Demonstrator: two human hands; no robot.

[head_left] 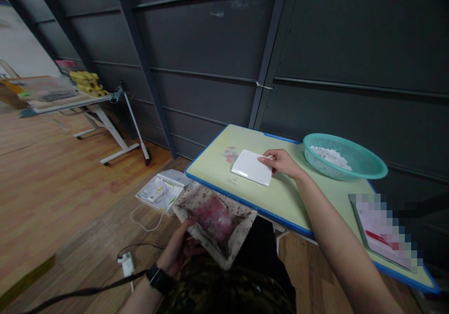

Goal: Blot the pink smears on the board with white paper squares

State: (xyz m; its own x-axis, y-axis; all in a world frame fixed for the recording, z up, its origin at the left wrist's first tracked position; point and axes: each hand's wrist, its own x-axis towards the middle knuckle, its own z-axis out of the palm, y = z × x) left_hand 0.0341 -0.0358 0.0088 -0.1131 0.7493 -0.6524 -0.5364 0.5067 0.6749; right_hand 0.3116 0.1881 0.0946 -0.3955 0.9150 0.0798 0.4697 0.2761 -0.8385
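Observation:
My right hand [280,161] pinches the right edge of a flat, glossy white plate-like piece [251,166] over the table. Whether the piece rests on the tabletop or is slightly raised, I cannot tell. My left hand [185,240] grips the left side of an open, crumpled tray-like holder [234,248], off-white with brown spots. Pink and whitish material [214,215] lies inside it; what this is stays unclear. The holder sits just below the table's front edge, at my lap. Part of my left hand's fingers is hidden by it.
The yellow table [213,157] has a blue rim. On its right are a teal basket [365,159] with white bits and a partly blurred tray [382,234]. An open white box [159,192] stands on the floor, near a cable and a charger [126,265]. A dark panelled wall [210,38] is behind.

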